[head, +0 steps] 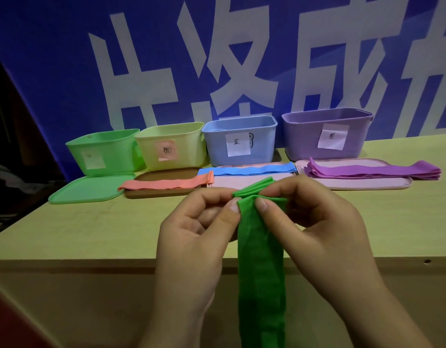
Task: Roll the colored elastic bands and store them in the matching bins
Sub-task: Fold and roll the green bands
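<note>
1. While both hands work above the near edge of the bench [78,237], the left hand [191,237] pinches the top of the green band [261,259] between thumb and curled fingers.
2. From the other side, the right hand [325,229] pinches the same top end, its thumb pressed on the front of the fabric.
3. Bunched into folds at the pinched end, the green band hangs straight down between the wrists and out of the bottom of the view.
4. Four bins stand in a row at the back of the bench: a green bin [104,151], a yellow bin [171,146] with a pink label, a blue bin [239,141] and a purple bin [325,134], the last two with white labels.
5. A green lid [88,189] lies flat in front of the green bin.
6. On a brown lid [166,177] before the yellow bin lies a pink band [166,184], stretched flat.
7. Blue bands [247,170] lie stacked on a pale pink lid [227,182] before the blue bin.
8. Purple bands [372,170] lie stacked on another pale lid [367,184] before the purple bin, their right end reaching past the lid's edge.
9. A blue banner [53,59] with large white characters fills the wall behind.
</note>
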Demonstrator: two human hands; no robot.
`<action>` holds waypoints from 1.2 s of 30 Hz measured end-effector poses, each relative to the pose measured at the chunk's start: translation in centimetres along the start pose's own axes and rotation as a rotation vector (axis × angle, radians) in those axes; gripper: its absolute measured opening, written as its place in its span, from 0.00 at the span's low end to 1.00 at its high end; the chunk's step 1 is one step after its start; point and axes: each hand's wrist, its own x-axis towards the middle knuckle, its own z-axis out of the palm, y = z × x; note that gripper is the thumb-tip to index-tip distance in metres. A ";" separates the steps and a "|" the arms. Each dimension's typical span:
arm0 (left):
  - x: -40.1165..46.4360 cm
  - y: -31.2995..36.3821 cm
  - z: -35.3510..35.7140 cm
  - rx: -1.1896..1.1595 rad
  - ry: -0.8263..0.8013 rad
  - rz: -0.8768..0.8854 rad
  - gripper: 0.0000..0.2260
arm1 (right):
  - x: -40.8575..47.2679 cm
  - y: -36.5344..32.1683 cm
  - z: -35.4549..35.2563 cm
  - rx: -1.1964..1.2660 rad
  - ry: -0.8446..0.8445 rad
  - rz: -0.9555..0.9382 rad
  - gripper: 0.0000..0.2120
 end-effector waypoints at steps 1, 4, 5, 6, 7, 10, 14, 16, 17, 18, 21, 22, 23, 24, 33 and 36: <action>0.0 0.0 0.0 0.014 -0.007 0.004 0.07 | 0.0 0.0 0.0 -0.022 0.000 -0.016 0.04; -0.1 -0.2 -0.2 0.052 -0.023 0.022 0.07 | 0.0 0.0 -0.1 -0.050 0.014 -0.048 0.04; -0.1 -0.2 -0.3 0.062 -0.030 0.029 0.06 | -0.1 0.0 -0.1 -0.050 0.019 -0.053 0.04; -0.1 -0.3 -0.4 0.069 -0.039 0.036 0.07 | -0.1 0.1 -0.1 -0.055 0.022 -0.059 0.04; -0.2 -0.3 -0.4 0.075 -0.046 0.045 0.07 | -0.1 0.1 -0.1 -0.067 0.024 -0.067 0.03; -0.3 -0.3 -0.4 0.081 -0.069 0.063 0.09 | -0.2 0.2 0.0 -0.103 0.031 -0.082 0.03; -0.3 -0.2 -0.4 0.117 -0.122 0.108 0.10 | -0.2 0.2 0.1 -0.104 0.043 -0.080 0.04; 0.0 -0.4 -0.6 0.143 -0.088 0.106 0.12 | -0.2 0.3 0.2 -0.108 0.035 -0.074 0.04; 0.1 -0.5 -0.7 0.148 -0.070 0.103 0.10 | -0.2 0.3 0.2 -0.110 0.034 -0.070 0.05; 0.1 -0.5 -0.8 0.153 -0.059 0.100 0.09 | -0.2 0.4 0.2 -0.116 0.035 -0.068 0.05; 0.2 -0.5 -0.9 0.168 -0.046 0.088 0.08 | -0.3 0.5 0.0 -0.117 0.037 -0.054 0.06; 0.2 -0.4 -0.9 0.174 -0.047 0.085 0.08 | -0.3 0.5 -0.1 -0.117 0.038 -0.051 0.06; 0.2 -0.3 -1.0 0.176 -0.052 0.084 0.08 | -0.4 0.6 -0.1 -0.138 0.043 -0.061 0.06; 0.2 -0.2 -1.0 0.171 -0.056 0.083 0.08 | -0.4 0.7 -0.1 -0.178 0.056 -0.076 0.07; 0.2 -0.3 -1.2 0.022 -0.116 0.002 0.08 | -0.3 0.6 -0.6 0.424 0.055 0.277 0.18; 0.7 -0.3 -2.0 0.072 -0.205 0.008 0.10 | 0.2 0.7 -0.7 0.465 0.014 0.257 0.18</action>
